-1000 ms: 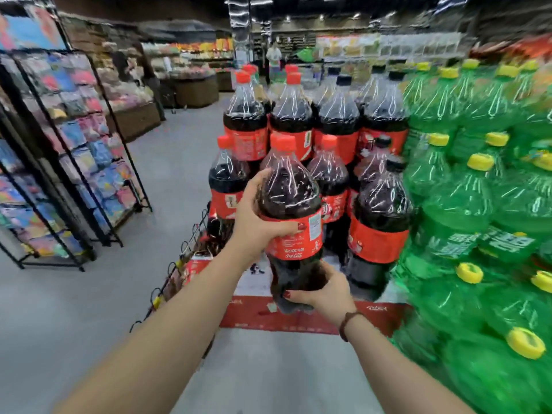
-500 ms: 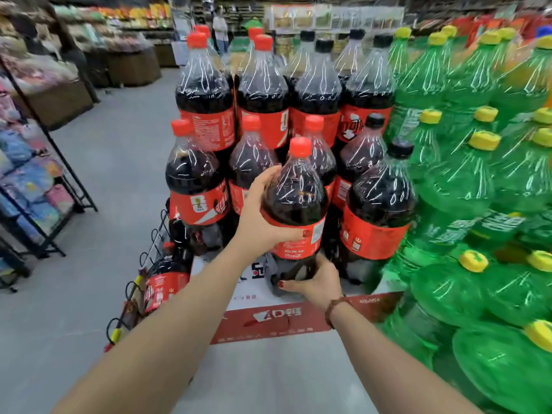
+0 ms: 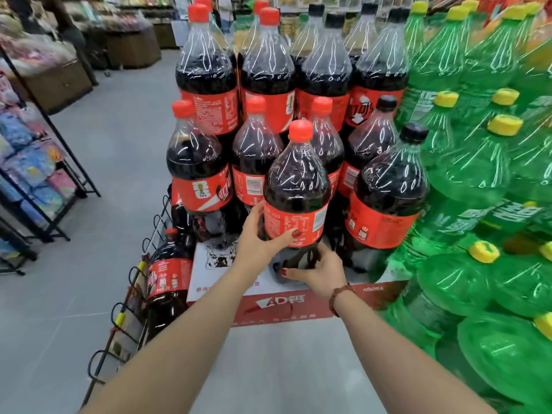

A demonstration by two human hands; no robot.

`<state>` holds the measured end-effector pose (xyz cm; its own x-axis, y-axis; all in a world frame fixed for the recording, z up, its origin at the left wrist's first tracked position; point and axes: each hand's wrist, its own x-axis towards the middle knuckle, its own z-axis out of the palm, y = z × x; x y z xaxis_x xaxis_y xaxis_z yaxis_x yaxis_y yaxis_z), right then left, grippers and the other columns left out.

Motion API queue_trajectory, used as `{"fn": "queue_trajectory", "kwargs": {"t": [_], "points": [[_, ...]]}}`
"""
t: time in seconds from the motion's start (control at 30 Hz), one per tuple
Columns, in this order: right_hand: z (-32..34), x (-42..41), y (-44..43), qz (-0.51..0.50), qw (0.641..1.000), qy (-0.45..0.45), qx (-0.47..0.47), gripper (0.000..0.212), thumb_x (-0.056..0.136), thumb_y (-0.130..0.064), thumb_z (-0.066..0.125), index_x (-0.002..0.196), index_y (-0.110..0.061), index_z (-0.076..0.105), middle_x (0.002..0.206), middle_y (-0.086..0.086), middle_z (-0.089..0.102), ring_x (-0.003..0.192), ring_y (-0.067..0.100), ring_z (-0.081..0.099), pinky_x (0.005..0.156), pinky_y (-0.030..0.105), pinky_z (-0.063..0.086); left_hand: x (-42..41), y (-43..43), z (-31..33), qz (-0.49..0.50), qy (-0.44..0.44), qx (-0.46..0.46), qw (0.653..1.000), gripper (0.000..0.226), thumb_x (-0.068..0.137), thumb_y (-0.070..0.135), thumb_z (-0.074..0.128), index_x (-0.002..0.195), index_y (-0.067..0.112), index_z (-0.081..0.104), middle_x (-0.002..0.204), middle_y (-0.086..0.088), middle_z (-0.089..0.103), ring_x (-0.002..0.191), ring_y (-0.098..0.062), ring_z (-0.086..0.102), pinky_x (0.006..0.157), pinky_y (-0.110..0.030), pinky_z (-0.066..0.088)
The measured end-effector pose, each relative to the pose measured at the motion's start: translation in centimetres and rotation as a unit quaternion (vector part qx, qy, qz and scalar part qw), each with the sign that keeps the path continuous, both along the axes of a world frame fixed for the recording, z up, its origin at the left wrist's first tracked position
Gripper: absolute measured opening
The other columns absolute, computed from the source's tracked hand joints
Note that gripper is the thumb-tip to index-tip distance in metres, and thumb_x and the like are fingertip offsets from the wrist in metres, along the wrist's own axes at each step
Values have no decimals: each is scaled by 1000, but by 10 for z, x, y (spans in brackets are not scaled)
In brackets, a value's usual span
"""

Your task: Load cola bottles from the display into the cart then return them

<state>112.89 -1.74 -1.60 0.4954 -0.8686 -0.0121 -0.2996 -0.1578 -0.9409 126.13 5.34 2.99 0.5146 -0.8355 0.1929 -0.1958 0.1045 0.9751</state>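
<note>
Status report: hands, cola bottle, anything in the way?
Left hand grips cola bottle at label. Right hand holds its base. Bottle upright at display front. Black-capped bottle tight on right.

The left hand (image 3: 259, 241) and right hand (image 3: 321, 271) partly hide the base of the cola bottle (image 3: 296, 186).

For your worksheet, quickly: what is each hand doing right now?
Left hand: grips the cola bottle at its label.
Right hand: holds the same bottle's base.

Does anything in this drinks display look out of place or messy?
A lone cola bottle sits low at the left, behind the wire rack, below the stacked rows. The held bottle stands upright; nothing looks spilled.
</note>
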Motion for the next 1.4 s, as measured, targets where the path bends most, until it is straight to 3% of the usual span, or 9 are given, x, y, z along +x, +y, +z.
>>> {"fn": "queue_trajectory", "kwargs": {"t": [0.07, 0.27, 0.57, 0.7, 0.8, 0.93, 1.03, 1.13, 1.4], "points": [[-2, -1, 0, 2, 1000, -12, 11, 61, 59, -14, 90, 110, -19, 55, 101, -7, 64, 96, 14, 59, 78, 20, 44, 2, -4, -6, 6, 14, 4, 1000, 70, 77, 18, 81, 134, 30, 44, 131, 1, 58, 117, -16, 59, 91, -28, 55], [-2, -1, 8, 2, 999, -40, 31, 58, 64, -9, 87, 109, -24, 53, 101, -12, 63, 95, 6, 59, 72, 4, 42, 4, -7, -10, 6, 40, 11, 999, 76, 76, 21, 81, 141, 26, 42, 133, 2, 58, 118, -15, 59, 93, -31, 54], [22, -27, 31, -20, 1000, -20, 14, 68, 75, -17, 80, 133, -15, 46, 117, -8, 51, 108, 5, 46, 87, 16, 39, -11, 18, -8, 3, 64, 39, 997, 82, 71, 40, 84, 142, 22, 47, 135, 7, 59, 124, -9, 55, 102, -33, 47], [36, -56, 48, -47, 998, -52, -3, 53, 75, -15, 79, 121, -21, 53, 115, -7, 56, 110, 10, 51, 91, 23, 41, -37, 59, -14, 70, 63, 75, 993, 53, 85, 18, 74, 134, 15, 53, 135, -1, 57, 126, -16, 51, 105, -36, 42], [51, -90, 65, -56, 994, -87, -38, 46, 75, -9, 79, 112, -21, 55, 109, -5, 59, 105, 11, 55, 83, 12, 46, -64, 91, -19, 69, 55, 61, 994, 30, 88, 8, 69, 117, 12, 62, 117, -2, 65, 116, -19, 59, 90, -20, 46], [74, -160, 92, -77, 985, -131, -82, 42, 74, 2, 76, 108, -15, 59, 104, -2, 62, 94, -1, 59, 75, 8, 47, -125, 104, 3, 17, 46, 27, 998, 25, 86, -1, 68, 106, 14, 65, 101, 2, 69, 93, -4, 65, 83, -17, 52], [97, -228, 115, -106, 975, -147, -127, 44, 73, 2, 77, 99, -29, 58, 100, -10, 62, 89, -9, 58, 80, 16, 48, -191, 100, 32, -27, 41, -27, 998, 26, 84, -5, 67, 106, 8, 63, 97, -4, 68, 80, 8, 63, 81, -13, 50], [115, -305, 139, -153, 962, -153, -164, 45, 72, -4, 80, 99, -32, 57, 101, -14, 62, 95, 1, 59, 85, 27, 49, -266, 99, 58, -90, 52, -74, 992, 28, 82, -11, 66, 104, 7, 62, 98, -4, 68, 83, 7, 65, 85, -13, 50], [125, -517, 205, -315, 923, -118, -186, 41, 76, -13, 78, 110, -25, 58, 110, -6, 63, 105, 4, 59, 87, 23, 50, -476, 120, 73, -276, 26, -85, 957, 30, 81, -3, 72, 103, 16, 66, 101, 1, 70, 91, -1, 67, 85, -16, 51]]}}
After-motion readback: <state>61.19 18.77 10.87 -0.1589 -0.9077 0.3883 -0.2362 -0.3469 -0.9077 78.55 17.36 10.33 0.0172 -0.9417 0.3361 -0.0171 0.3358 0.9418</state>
